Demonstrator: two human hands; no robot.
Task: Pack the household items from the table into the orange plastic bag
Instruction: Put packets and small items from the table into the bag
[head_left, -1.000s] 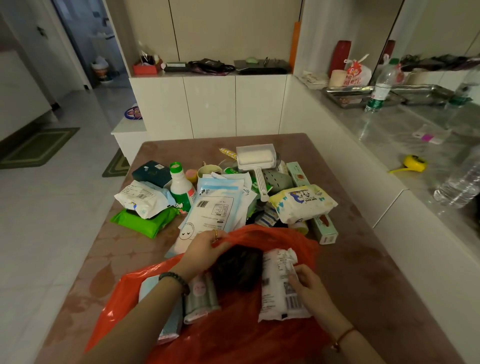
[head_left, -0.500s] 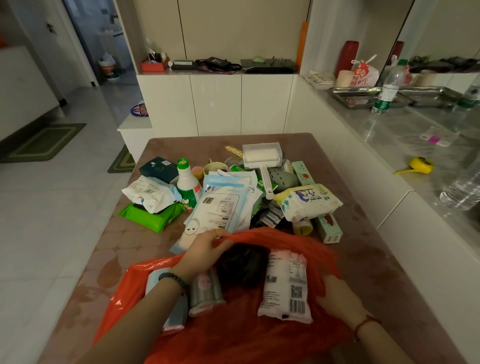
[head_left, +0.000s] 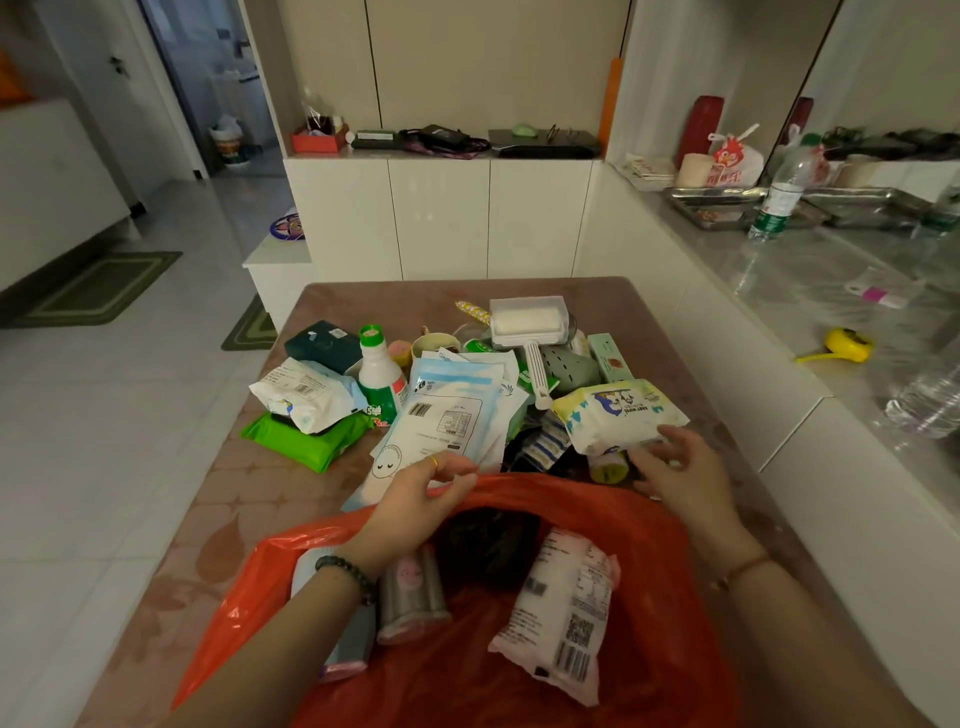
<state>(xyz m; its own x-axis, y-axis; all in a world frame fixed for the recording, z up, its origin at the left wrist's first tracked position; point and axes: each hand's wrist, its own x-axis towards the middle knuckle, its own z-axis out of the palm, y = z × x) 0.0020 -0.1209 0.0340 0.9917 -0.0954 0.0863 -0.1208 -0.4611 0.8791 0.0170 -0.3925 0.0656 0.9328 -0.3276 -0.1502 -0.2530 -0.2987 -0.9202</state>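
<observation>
While pinched (left hand (head_left: 415, 499)), bag rim (head_left: 519, 486)

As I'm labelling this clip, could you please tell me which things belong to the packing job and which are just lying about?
Job: orange bag, held open by left hand; wipes pack under right hand; green pack; white bottle; lint roller.

Lying about: water bottle, yellow tape measure, metal tray.
</observation>
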